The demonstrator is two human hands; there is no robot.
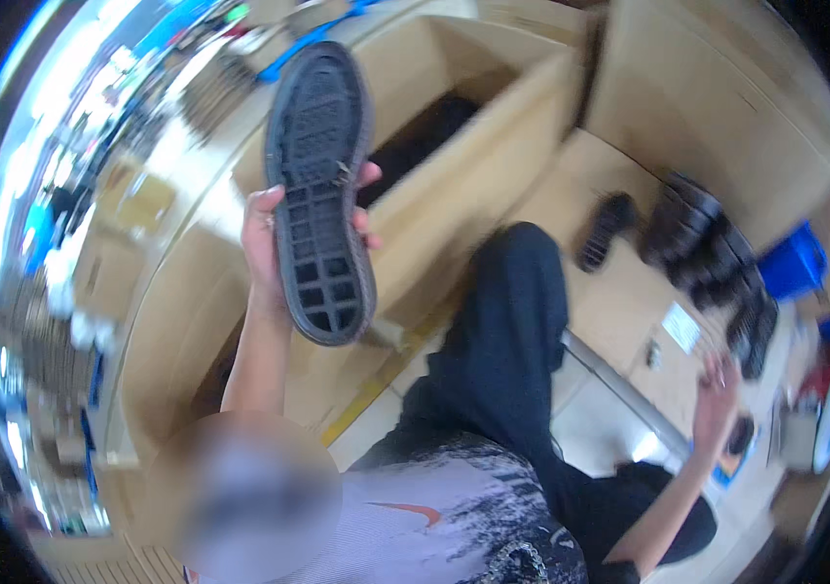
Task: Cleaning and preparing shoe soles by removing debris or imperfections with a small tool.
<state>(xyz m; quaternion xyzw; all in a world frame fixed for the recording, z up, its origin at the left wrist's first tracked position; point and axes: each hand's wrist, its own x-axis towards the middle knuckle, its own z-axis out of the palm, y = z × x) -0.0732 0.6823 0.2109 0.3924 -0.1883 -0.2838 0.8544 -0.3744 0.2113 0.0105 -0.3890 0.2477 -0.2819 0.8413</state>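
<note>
My left hand [262,238] is closed round a dark shoe sole [322,204], held up nearly upright with one broad face showing. That face has a grid of hollow pockets at the lower part and a raised pattern at the upper part. My thumb lies on the left edge, and fingertips wrap over the right edge. My right hand [717,394] is out at the lower right, over the edge of a cardboard sheet [619,341]. Its fingers are blurred, so I cannot tell whether they hold anything. A small white card [681,328] lies beside it.
Open cardboard boxes [493,146] with dark contents stand ahead and left. Another dark sole [608,231] and stacked soles [687,224] sit on the cardboard at right, near a blue bin [793,263]. My bent knee [522,263] rises between boxes and cardboard.
</note>
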